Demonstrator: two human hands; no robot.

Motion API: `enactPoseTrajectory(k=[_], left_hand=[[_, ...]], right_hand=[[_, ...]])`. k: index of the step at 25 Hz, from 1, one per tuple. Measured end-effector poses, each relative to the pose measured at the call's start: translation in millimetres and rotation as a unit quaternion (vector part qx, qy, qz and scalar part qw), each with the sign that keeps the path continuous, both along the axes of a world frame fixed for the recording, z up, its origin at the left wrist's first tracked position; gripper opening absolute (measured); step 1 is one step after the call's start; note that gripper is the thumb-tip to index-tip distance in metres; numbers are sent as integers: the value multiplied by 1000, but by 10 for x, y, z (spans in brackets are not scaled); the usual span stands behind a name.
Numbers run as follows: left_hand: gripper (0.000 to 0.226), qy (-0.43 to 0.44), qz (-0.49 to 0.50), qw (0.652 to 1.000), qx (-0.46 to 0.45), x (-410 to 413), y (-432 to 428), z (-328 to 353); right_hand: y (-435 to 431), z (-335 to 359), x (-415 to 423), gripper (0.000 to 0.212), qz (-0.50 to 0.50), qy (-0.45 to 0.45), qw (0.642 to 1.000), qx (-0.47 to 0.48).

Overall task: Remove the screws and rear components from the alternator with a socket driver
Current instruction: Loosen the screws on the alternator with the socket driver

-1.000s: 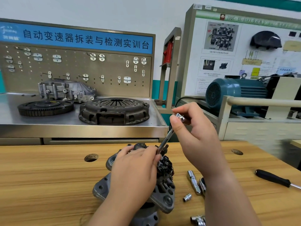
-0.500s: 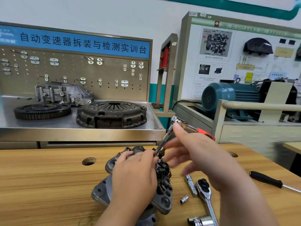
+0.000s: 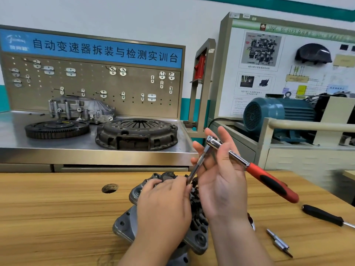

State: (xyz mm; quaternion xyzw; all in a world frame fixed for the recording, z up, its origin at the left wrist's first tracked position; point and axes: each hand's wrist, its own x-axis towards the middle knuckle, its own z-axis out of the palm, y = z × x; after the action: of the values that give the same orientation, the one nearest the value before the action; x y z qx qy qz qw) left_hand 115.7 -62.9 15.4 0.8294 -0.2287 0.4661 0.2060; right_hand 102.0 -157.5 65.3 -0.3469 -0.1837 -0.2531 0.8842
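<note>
While the alternator (image 3: 125,226) sits on the near middle of the wooden table (image 3: 57,217), loose tools lie to its right: a small bit adapter (image 3: 278,241) near it and, farther right, a black-handled screwdriver (image 3: 322,215). Left of the alternator a round hole (image 3: 109,188) opens in the tabletop. Behind the alternator, a steel table (image 3: 57,148) carries a clutch pressure plate (image 3: 136,133), a flywheel ring gear (image 3: 56,128) and a grey gearbox housing (image 3: 76,109). Behind and right of the alternator stands a blue electric motor (image 3: 269,112).

Most of the alternator is hidden under the left hand (image 3: 163,206), which lies palm down on it, fingers curled over its rear end, holding it. From that end a thin extension bar (image 3: 200,161) rises at a slant to the head of a ratchet (image 3: 272,183), whose red-and-black handle juts out to the right. The right hand (image 3: 222,181) is raised beside the bar, palm toward the camera. Its fingers are spread and mostly straight, and the ratchet's chrome shaft lies across them.
</note>
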Motion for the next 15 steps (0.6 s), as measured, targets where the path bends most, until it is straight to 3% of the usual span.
enactPoseTrajectory(k=[4, 8, 15], left_hand=[[23, 12, 15, 1000, 9, -15, 11, 20], [21, 19, 17, 999, 24, -36, 20, 36], [24, 18, 11, 1000, 3, -27, 4, 33]], right_hand=[[2, 13, 0, 42, 48, 21, 999, 15], [-66, 17, 12, 33, 134, 39, 989, 56], [14, -23, -1, 27, 65, -6, 997, 40]])
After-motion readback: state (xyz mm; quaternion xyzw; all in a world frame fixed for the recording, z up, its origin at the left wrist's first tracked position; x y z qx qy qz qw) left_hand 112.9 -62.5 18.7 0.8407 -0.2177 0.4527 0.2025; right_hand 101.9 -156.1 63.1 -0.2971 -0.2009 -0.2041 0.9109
